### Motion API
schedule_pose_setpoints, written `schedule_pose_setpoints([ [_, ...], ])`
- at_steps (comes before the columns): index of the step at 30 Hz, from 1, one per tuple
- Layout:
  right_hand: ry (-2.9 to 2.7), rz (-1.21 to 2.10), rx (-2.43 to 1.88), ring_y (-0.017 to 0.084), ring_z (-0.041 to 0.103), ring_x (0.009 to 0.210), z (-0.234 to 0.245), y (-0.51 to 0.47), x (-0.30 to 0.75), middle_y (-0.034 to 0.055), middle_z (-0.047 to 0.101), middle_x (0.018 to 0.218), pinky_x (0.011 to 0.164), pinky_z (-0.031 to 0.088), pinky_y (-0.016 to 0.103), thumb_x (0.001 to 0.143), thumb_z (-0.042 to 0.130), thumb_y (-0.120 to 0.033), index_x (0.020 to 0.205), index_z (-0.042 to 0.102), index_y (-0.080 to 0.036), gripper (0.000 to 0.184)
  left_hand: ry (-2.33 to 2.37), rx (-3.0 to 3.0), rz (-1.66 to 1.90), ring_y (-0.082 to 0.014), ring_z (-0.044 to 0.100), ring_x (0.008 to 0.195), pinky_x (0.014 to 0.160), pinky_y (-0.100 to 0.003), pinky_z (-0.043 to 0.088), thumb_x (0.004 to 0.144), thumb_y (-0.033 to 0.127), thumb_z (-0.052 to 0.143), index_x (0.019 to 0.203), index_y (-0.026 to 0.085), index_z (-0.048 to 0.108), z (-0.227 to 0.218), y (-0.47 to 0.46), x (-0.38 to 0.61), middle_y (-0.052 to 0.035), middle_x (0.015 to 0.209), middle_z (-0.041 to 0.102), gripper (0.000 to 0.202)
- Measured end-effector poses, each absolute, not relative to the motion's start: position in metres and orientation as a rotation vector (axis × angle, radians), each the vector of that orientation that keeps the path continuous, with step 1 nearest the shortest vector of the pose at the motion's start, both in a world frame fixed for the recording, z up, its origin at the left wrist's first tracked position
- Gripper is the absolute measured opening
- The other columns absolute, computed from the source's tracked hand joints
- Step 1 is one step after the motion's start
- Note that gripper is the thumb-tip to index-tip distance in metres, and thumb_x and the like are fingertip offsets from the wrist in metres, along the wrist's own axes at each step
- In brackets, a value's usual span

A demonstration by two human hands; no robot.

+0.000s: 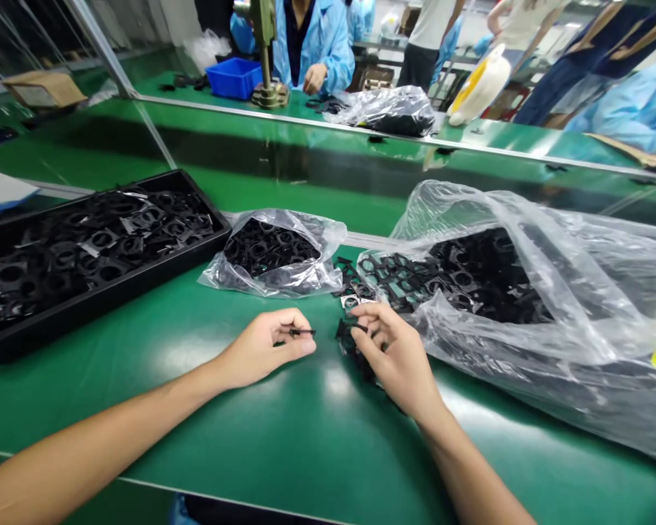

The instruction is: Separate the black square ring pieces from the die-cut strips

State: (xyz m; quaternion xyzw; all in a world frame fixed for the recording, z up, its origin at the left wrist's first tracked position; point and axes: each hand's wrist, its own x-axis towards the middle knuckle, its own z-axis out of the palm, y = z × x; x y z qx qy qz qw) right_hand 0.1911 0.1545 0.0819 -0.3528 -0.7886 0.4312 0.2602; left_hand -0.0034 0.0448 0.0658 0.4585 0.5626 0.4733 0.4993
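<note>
Between the thumb and fingers of my left hand (pixel 270 346) is a thin black plastic part (pixel 304 332), seen edge-on over the green table. My right hand (pixel 396 354) pinches another small black plastic part (pixel 361 328), its shape partly covered by the fingers. Beneath that hand lies a small pile of black parts (pixel 364 364). A white-faced square piece with a round hole (pixel 350 301) rests just beyond my right fingertips. Loose black ring-shaped parts (pixel 399 277) spill from the mouth of a large clear plastic bag (pixel 590 306) on the right.
A black tray (pixel 197 251) heaped with black parts stands at the left. A smaller clear bag (pixel 328 266) of black parts sits at centre. Beyond the metal rail (pixel 350 130), a co-worker in a blue smock (pixel 328 44) works beside a blue bin (pixel 235 78) and a press (pixel 270 91).
</note>
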Motion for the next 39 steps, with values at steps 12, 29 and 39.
schedule_pose_setpoints([
  [12, -2.099, 1.431, -0.765, 0.019, 0.069, 0.081, 0.067, 0.122, 0.177, 0.0057, 0.074, 0.097, 0.076, 0.058, 0.031, 0.088, 0.071, -0.024, 0.104, 0.074, -0.022, 0.016, 1.564, 1.526, 1.250, -0.0151, 0.058, 0.075, 0.071, -0.027, 0.047, 0.092, 0.020, 0.063, 0.082, 0.019, 0.061, 0.051, 0.032, -0.001, -0.0013, 0.080, 0.063, 0.010],
  [29, -1.693, 1.797, -0.992, 0.014, 0.060, 0.056, 0.076, 0.130, 0.175, 0.0002, 0.065, 0.064, 0.055, 0.049, 0.025, 0.084, 0.076, -0.043, 0.080, 0.061, -0.020, 0.029, 1.621, 1.608, 1.488, -0.0185, 0.068, 0.085, 0.082, -0.031, 0.054, 0.093, 0.026, 0.067, 0.093, 0.019, 0.066, 0.052, 0.031, -0.007, -0.0058, 0.090, 0.072, 0.008],
  [39, -1.626, 1.879, -0.952, 0.013, 0.064, 0.058, 0.068, 0.130, 0.173, -0.0003, 0.066, 0.064, 0.059, 0.052, 0.024, 0.081, 0.080, -0.044, 0.078, 0.061, -0.019, 0.031, 1.732, 1.673, 1.445, -0.0179, 0.071, 0.089, 0.085, -0.030, 0.056, 0.089, 0.018, 0.071, 0.106, 0.020, 0.064, 0.052, 0.027, -0.008, -0.0055, 0.098, 0.074, 0.019],
])
